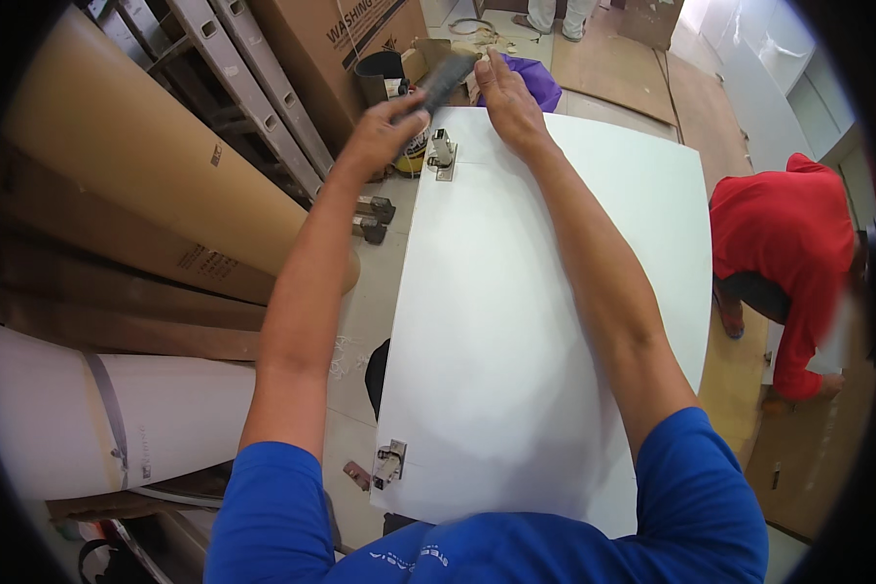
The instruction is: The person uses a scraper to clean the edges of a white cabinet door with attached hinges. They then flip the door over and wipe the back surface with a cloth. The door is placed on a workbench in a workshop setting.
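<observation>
Holding a dark, flat, ridged tool [445,80] above the far edge of a large white rectangular panel [545,321], the person's left hand [384,131] has its grip closed around the tool's lower end, fingers curled tight, while the tool's upper end angles up and to the right. The right hand [506,97] lies palm-down with fingers spread near the panel's far corner; its grip is open and holds nothing, only pressing on the white surface. Just beside both hands sits a silver metal hinge [443,153] on the panel's left edge, and a second silver hinge [390,464] sits at the near end of the same edge. Judging by this, both hinges seem already in place and the work now centres on the far one; whether it is fully fastened cannot be told.

The panel lies flat in front of the person, spanning from the chest outward. To the left lean long brown cardboard rolls [127,165], a white roll [107,419] and a grey metal ladder [253,88]. A brown cardboard box [331,49] and a purple bag [535,83] crowd the space just beyond the far edge, close to the tool. On the right, another person in a red shirt [788,253] crouches over the wooden floor [720,380], well apart from the hands.
</observation>
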### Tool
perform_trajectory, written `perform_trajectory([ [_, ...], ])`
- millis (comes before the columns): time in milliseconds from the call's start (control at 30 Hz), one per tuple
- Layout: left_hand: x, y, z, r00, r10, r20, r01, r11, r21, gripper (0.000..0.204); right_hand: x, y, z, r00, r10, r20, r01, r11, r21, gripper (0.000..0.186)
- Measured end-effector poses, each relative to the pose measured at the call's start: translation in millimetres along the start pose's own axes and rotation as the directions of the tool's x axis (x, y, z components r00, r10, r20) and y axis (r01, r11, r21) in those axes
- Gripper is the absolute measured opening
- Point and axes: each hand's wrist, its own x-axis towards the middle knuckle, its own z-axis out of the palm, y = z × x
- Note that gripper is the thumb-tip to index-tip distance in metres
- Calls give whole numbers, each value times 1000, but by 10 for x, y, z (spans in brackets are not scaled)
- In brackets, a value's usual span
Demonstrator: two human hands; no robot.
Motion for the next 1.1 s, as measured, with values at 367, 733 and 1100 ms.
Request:
perform_trajectory([
  [367, -403, -115, 30, 998, -57, -27, 57, 998, -6, 56, -15, -44, 20, 999, 31, -7, -31, 1000, 6, 97],
  [733, -307, 47, -103, 993, -116, 34, 94, 916, 391, 52, 14, 6, 62, 997, 22, -73, -21, 1000, 12, 91],
  [1100, -1654, -155, -297, 871, -362, -331, 191, 871, -452, 55, 236, -207, 108, 907, 17, 420, 188, 877, -442, 66],
])
